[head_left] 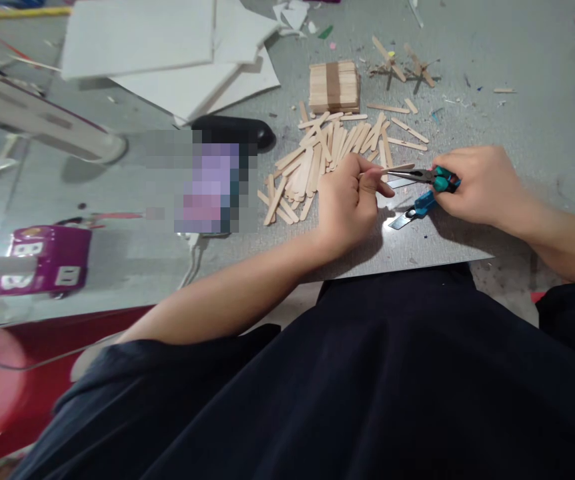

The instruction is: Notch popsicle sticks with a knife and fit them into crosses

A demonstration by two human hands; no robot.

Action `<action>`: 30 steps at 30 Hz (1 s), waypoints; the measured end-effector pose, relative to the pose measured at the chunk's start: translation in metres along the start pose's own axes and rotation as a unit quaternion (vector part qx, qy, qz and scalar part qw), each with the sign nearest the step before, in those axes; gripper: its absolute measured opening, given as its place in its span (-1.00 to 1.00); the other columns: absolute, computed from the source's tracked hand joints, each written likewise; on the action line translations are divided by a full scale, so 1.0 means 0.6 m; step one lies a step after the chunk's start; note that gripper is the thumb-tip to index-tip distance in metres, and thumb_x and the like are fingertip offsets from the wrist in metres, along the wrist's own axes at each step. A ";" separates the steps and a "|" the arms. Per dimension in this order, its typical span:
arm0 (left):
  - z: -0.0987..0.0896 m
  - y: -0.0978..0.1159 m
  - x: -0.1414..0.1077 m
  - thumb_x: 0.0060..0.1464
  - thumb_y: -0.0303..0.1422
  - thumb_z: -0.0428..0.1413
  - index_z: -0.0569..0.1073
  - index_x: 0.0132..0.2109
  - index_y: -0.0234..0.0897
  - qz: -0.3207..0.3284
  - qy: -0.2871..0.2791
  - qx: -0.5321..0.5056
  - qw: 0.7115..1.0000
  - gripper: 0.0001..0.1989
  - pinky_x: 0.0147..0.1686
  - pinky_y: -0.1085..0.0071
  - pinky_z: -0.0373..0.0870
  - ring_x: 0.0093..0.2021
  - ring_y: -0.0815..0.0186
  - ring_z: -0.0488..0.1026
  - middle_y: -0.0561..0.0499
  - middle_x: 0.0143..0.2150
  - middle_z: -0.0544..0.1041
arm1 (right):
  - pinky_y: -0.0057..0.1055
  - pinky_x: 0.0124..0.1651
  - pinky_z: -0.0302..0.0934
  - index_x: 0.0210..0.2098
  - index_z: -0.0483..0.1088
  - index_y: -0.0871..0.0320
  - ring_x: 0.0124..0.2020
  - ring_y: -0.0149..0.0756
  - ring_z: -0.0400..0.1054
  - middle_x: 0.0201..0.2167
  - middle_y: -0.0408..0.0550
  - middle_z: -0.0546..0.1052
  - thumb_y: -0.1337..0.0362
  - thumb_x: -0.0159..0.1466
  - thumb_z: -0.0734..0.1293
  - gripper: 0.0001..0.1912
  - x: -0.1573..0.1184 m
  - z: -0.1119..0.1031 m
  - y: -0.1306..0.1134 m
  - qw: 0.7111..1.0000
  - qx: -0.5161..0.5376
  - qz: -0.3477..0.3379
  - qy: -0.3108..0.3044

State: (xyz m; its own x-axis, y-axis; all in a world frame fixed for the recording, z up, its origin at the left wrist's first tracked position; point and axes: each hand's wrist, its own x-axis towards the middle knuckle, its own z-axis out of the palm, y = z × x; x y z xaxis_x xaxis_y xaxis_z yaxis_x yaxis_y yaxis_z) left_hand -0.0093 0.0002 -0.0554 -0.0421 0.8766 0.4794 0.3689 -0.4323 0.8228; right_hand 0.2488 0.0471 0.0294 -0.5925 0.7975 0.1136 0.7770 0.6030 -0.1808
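Between the thumb and fingers of my left hand (pixel 350 200) is one end of a wooden craft stick (pixel 398 167). My right hand (pixel 480 183) is closed around the teal handles of needle-nose pliers (pixel 420 175), whose jaws point left along the stick towards my left fingers. Whether the jaws grip the stick, I cannot tell. Below the pliers a blue utility knife (pixel 415 209) lies on the metal surface with its blade out. Loose craft sticks (pixel 312 160) are heaped just beyond my left hand.
A banded bundle of craft sticks (pixel 334 87) stands behind the heap, beside small crossed-stick pieces (pixel 420 65). White foam boards (pixel 142 37) lie at the back left. A blurred phone (pixel 210 190) with a cable, a black case (pixel 235 130) and a purple box (pixel 50 257) are to the left.
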 end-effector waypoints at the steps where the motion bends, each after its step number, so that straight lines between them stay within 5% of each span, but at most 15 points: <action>1: 0.001 -0.001 0.000 0.67 0.14 0.04 0.52 -0.02 -0.11 -0.008 -0.002 -0.006 1.000 -0.54 -0.34 0.27 0.52 -0.43 0.29 0.59 -0.01 -0.32 0.74 | -0.14 -0.18 0.01 -0.33 0.41 -0.01 -0.23 -0.04 0.47 -0.31 -0.04 0.62 0.26 0.21 0.39 -0.94 0.000 0.000 -0.001 1.000 0.000 0.006 -0.002; 6: -0.004 -0.004 0.004 0.68 0.09 0.03 0.55 -0.02 -0.10 -0.019 -0.018 -0.001 1.000 -0.56 -0.33 0.28 0.53 -0.34 0.26 0.66 -0.02 -0.31 0.74 | -0.14 -0.17 0.02 -0.35 0.40 -0.02 -0.22 -0.04 0.46 -0.32 -0.05 0.61 0.28 0.20 0.39 -0.92 0.000 -0.005 -0.004 1.000 -0.003 0.020 -0.013; 15: -0.042 -0.004 0.032 0.63 -0.02 0.05 0.67 -0.15 -0.12 0.094 -0.092 0.206 0.970 -0.56 -0.36 0.19 0.24 -0.41 0.17 0.51 -0.06 -0.38 0.66 | -0.14 -0.20 -0.07 -0.30 0.32 0.01 -0.16 -0.01 0.45 -0.23 0.06 0.65 0.32 0.23 0.42 -0.83 -0.003 -0.016 -0.007 0.998 -0.039 0.035 -0.042; 20: -0.058 0.009 0.057 0.54 -0.02 0.13 0.35 -0.41 -0.10 0.112 -0.140 0.191 0.965 -0.49 -0.37 0.16 0.09 -0.55 0.23 0.19 0.04 -0.56 0.28 | -0.12 -0.15 -0.02 -0.27 0.31 -0.01 -0.12 0.03 0.50 -0.17 0.06 0.69 0.31 0.26 0.41 -0.83 -0.004 -0.025 -0.007 0.997 -0.052 0.027 -0.045; 23: -0.071 0.019 0.076 0.53 -0.06 0.08 0.13 -0.47 -0.09 0.187 -0.176 0.193 0.947 -0.43 -0.40 0.12 0.02 -0.58 0.24 0.06 0.09 -0.59 0.05 | -0.08 -0.12 0.03 -0.24 0.36 -0.02 -0.11 0.08 0.50 -0.17 0.09 0.69 0.29 0.29 0.40 -0.88 -0.010 -0.035 -0.008 0.998 -0.057 0.015 -0.030; 27: -0.078 0.031 0.080 0.54 -0.11 0.04 0.06 -0.45 -0.07 0.275 -0.177 0.197 0.924 -0.45 -0.43 0.12 -0.04 -0.58 0.24 0.02 0.10 -0.58 0.01 | -0.05 -0.10 0.08 -0.22 0.45 -0.03 -0.12 0.10 0.46 -0.19 0.12 0.64 0.25 0.32 0.39 -0.95 -0.019 -0.046 -0.016 0.996 -0.085 0.014 0.001; 30: -0.069 0.041 0.065 0.55 -0.17 0.04 0.04 -0.41 -0.07 0.246 -0.148 0.175 0.942 -0.48 -0.44 0.14 -0.05 -0.57 0.26 0.02 0.11 -0.57 0.05 | -0.03 -0.13 0.02 -0.23 0.47 -0.02 -0.17 0.12 0.39 -0.27 0.15 0.56 0.19 0.35 0.37 -0.96 -0.019 -0.047 -0.022 0.992 -0.122 0.020 0.019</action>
State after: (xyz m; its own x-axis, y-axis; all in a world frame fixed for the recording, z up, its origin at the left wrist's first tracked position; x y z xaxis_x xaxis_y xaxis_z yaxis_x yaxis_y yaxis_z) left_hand -0.0403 0.0150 -0.0038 0.4554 0.6314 0.6277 0.5624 -0.7506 0.3470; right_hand 0.2512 0.0302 0.0581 -0.5555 0.8182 0.1484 0.8308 0.5538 0.0561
